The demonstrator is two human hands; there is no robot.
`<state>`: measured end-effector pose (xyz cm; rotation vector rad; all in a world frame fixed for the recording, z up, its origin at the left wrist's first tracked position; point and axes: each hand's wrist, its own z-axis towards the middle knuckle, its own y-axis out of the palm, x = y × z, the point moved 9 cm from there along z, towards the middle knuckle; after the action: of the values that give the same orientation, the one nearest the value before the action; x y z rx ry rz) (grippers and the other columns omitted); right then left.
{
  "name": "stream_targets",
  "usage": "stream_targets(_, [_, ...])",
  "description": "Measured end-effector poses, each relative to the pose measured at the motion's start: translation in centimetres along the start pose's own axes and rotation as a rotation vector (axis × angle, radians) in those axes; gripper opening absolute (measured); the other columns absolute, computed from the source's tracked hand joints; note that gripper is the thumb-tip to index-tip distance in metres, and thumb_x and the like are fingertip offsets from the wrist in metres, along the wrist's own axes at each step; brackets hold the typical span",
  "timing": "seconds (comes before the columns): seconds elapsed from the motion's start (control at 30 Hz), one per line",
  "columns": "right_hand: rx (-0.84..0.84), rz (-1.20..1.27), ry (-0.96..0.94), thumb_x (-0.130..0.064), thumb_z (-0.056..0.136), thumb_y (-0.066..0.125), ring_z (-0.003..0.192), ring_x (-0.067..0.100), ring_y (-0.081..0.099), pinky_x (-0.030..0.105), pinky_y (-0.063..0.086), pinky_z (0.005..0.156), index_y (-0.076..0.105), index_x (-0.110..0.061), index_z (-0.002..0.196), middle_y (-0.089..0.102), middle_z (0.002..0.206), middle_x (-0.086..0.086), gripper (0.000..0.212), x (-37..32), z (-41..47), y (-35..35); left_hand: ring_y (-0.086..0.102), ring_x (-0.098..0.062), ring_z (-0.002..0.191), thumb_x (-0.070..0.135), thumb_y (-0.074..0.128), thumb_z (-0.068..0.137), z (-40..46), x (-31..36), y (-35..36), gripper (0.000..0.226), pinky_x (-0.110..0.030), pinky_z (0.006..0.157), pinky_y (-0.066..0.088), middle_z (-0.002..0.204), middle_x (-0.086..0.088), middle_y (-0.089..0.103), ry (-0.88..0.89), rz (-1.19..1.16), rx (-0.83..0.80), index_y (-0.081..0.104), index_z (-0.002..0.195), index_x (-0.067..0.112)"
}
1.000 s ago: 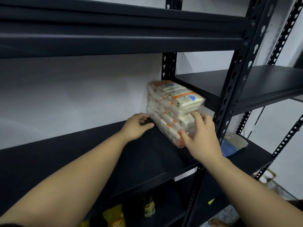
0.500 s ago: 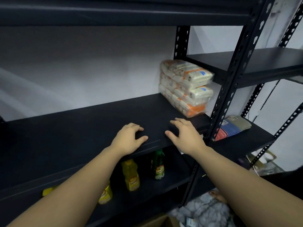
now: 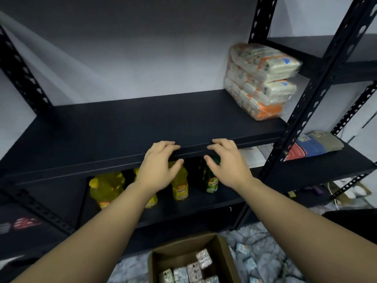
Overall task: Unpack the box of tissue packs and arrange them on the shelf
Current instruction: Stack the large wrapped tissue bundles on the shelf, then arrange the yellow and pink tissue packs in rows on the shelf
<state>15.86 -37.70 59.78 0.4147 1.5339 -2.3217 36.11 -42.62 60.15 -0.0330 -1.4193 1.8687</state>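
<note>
A stack of tissue packs [image 3: 260, 78] in clear wrap with orange print stands at the right end of the dark shelf [image 3: 126, 127]. Below on the floor, an open cardboard box [image 3: 222, 248] holds several more small tissue packs [image 3: 193, 269]. My left hand [image 3: 158, 165] and my right hand [image 3: 226, 162] hover side by side in front of the shelf's front edge, fingers loosely spread and holding nothing. Both are well clear of the stack.
Yellow bottles [image 3: 179, 182] and a green bottle [image 3: 211, 180] stand on the lower shelf behind my hands. A folded blue and red bundle [image 3: 312, 145] lies on the neighbouring shelf to the right. Black perforated uprights [image 3: 318, 82] frame the shelves.
Both hands have let go of the stack and drawn back toward me, past the shelf's front edge. The view has tilted down, so the box on the floor now shows.
</note>
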Motion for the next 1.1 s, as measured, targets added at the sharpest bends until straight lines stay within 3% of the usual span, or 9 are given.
stream_targets(0.07, [0.001,0.048,-0.026,-0.036,0.099,0.065,0.131,0.014,0.044,0.027,0.041,0.107,0.069,-0.013,0.130,0.058,0.137,-0.001,0.038,0.2,-1.2,0.9,0.049,-0.018,0.131,0.035,0.069,0.094,-1.7,0.7,0.1,0.045,-0.041,0.111,0.043,0.135,0.002,0.059,0.023,0.013,0.067,0.063,0.135,0.018])
stream_targets(0.2, [-0.078,0.164,-0.024,-0.038,0.099,0.066,0.131,0.013,0.046,0.033,0.049,0.106,0.067,-0.013,0.133,0.060,0.137,-0.002,0.042,2.2,-3.8,3.5,0.049,-0.019,0.129,0.031,0.071,0.093,-5.0,0.8,2.6,0.044,-0.033,0.110,0.042,0.134,0.000,0.060,-0.025,0.017,0.075,0.065,0.134,0.016])
stream_targets(0.4, [-0.286,0.221,0.009,-0.044,0.099,0.065,0.135,0.020,0.048,0.039,0.043,0.112,0.063,-0.014,0.139,0.060,0.141,0.001,0.050,5.7,-9.2,10.0,0.048,-0.021,0.129,0.037,0.065,0.098,-11.8,-2.5,10.1,0.047,-0.039,0.108,0.044,0.135,-0.002,0.058,-0.251,-0.003,-0.086,0.059,0.140,0.017])
stream_targets(0.6, [-0.498,0.234,0.156,-0.050,0.099,0.063,0.136,0.018,0.046,0.030,0.041,0.108,0.060,-0.015,0.143,0.058,0.142,-0.001,0.056,9.8,-16.4,19.2,0.049,-0.025,0.125,0.042,0.066,0.097,-19.9,-7.4,19.0,0.054,-0.040,0.105,0.045,0.132,-0.003,0.057,-0.477,-0.057,-0.269,0.056,0.143,0.017])
stream_targets(0.77, [-0.607,0.219,0.298,-0.057,0.093,0.064,0.117,0.024,0.060,0.034,0.048,0.099,0.068,-0.017,0.126,0.068,0.121,0.002,0.052,14.6,-23.0,28.1,0.053,-0.027,0.121,0.044,0.070,0.092,-27.3,-12.9,27.8,0.053,-0.039,0.100,0.047,0.128,-0.004,0.057,-0.633,-0.075,-0.416,0.057,0.137,0.018])
stream_targets(0.9, [-0.652,0.213,0.394,-0.085,0.080,0.045,0.110,0.025,0.065,0.032,0.049,0.092,0.065,-0.019,0.132,0.071,0.119,0.005,0.087,18.1,-28.1,35.4,0.053,-0.029,0.120,0.048,0.069,0.091,-33.5,-17.6,35.2,0.055,-0.040,0.099,0.048,0.129,-0.005,0.055,-0.772,-0.076,-0.526,0.055,0.136,0.020])
stream_targets(1.03, [-0.746,0.182,0.502,-0.082,0.080,0.051,0.118,0.024,0.064,0.036,0.052,0.097,0.056,-0.033,0.141,0.068,0.129,0.000,0.078,22.3,-33.2,43.7,0.048,-0.035,0.126,0.049,0.070,0.090,-39.0,-21.9,42.4,0.064,-0.043,0.103,0.044,0.137,-0.008,0.050,-0.873,-0.071,-0.594,0.049,0.144,0.023])
stream_targets(1.1, [-0.744,0.166,0.539,-0.071,0.084,0.064,0.123,0.026,0.059,0.034,0.048,0.101,0.054,-0.035,0.144,0.062,0.133,0.003,0.071,24.1,-34.8,47.0,0.046,-0.036,0.128,0.052,0.070,0.089,-41.3,-23.9,46.0,0.068,-0.046,0.104,0.044,0.139,-0.010,0.048,-0.919,-0.068,-0.618,0.047,0.147,0.025])
